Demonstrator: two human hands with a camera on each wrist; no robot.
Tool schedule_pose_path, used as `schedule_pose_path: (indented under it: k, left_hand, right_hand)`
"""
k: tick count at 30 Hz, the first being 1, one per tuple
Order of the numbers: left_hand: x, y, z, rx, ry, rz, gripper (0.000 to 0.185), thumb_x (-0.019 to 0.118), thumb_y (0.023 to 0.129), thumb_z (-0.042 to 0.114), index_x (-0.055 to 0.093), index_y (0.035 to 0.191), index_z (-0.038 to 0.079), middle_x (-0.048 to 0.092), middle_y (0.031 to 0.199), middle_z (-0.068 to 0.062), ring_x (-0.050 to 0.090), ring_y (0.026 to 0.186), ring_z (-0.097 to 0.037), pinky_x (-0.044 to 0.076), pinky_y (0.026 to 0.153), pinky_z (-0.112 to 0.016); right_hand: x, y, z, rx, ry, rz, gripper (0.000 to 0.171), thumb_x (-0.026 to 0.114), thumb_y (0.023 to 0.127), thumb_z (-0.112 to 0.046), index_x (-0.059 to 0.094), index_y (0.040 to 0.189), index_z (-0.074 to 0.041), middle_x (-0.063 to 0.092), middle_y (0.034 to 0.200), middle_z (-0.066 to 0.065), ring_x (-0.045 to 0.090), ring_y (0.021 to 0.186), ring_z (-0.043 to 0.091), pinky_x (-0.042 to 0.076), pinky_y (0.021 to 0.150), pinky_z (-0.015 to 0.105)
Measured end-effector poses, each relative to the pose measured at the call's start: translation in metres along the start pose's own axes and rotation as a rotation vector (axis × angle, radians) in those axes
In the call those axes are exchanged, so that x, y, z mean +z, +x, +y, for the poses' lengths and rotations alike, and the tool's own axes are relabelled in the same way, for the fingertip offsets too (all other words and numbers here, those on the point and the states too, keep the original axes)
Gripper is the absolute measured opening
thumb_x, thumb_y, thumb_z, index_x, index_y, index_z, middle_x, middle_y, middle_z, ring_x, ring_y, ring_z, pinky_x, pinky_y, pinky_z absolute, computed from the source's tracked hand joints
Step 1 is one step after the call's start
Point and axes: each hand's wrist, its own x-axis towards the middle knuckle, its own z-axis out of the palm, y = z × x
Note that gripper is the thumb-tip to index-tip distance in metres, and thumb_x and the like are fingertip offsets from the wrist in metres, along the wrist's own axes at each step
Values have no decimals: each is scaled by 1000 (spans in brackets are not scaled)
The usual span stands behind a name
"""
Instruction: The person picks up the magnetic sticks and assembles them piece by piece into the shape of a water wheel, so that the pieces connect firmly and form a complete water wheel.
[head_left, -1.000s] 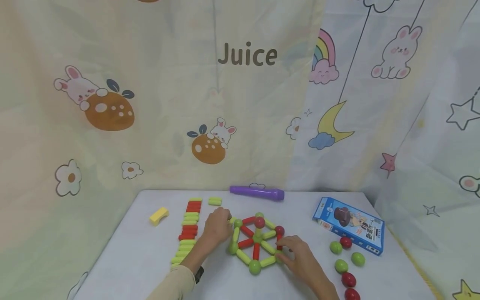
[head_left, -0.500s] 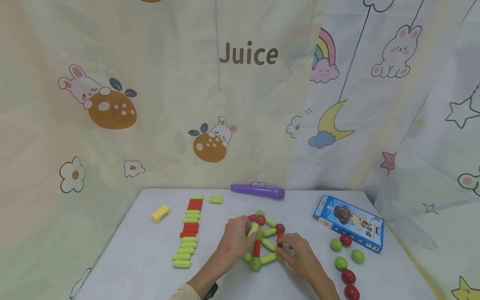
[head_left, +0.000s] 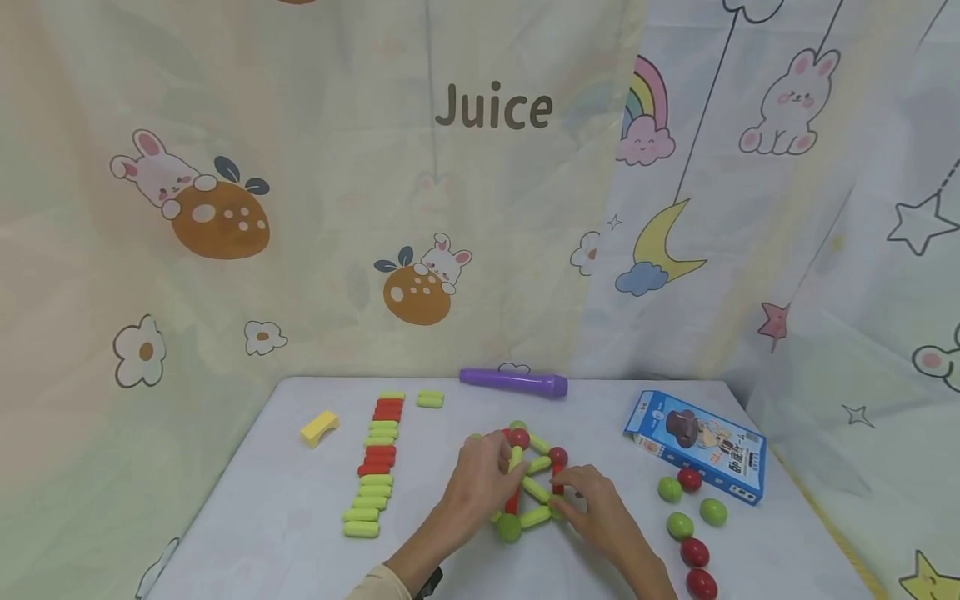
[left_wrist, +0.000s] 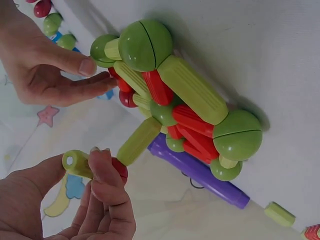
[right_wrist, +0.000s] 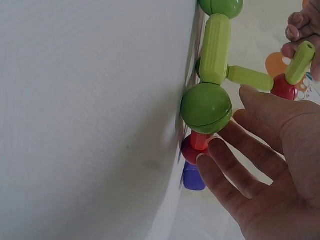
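A wheel-shaped frame of ribbed rods and round balls, with a green ball (head_left: 509, 527) at its near corner, lies on the table. From its hub a light green rod (left_wrist: 139, 141) rises to a red ball (right_wrist: 284, 87). My left hand (head_left: 480, 479) pinches another light green rod (right_wrist: 301, 62) between thumb and fingers, one end against that red ball. My right hand (head_left: 600, 508) is at the frame's right side, its fingers extended. Its fingertips are right by a red rod (right_wrist: 200, 141) and a green corner ball (right_wrist: 206, 107). The left hand hides part of the frame in the head view.
A column of green and red rods (head_left: 377, 492) lies at left, with a yellow block (head_left: 320, 428) beyond. A purple microphone-shaped piece (head_left: 513, 382) lies at the back. On the right are a blue box (head_left: 701, 446) and several loose balls (head_left: 694, 552).
My left hand has moved right from the frame's left side to above its hub, bringing a light green rod to the red ball on top. My right hand has stayed nearly still.
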Motion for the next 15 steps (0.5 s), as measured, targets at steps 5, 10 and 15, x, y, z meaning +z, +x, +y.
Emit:
schedule_pose_path:
  k: [5,10,15]
  left_hand:
    - [1,1,-1,-1,-29,-16,26,87,93,16,69,91,-1,59,68,4,57,62,-5,50,53,-18]
    - [-2,-1,0,4,-14,-20,24,87,93,18,70,91,1,61,68,5,62,75,-10,52,57,-20]
    - [-16,-7,-1,-14,4,-79,25,87,93,24,71,97,5,69,83,0,61,84,-13,53,65,-23]
  right_hand:
    - [1,1,0,-21,-11,7,26,88,90,-14,78,114,-13,74,108,-3,63,98,18,61,85,36]
    - [0,1,-1,-1,-2,8,27,88,90,-15,78,115,-13,75,109,-3,63,98,18,61,86,39]
    - [-1,-1,-3,23,0,14,30,87,91,-16,78,119,-13,76,113,-3,65,100,18,62,88,42]
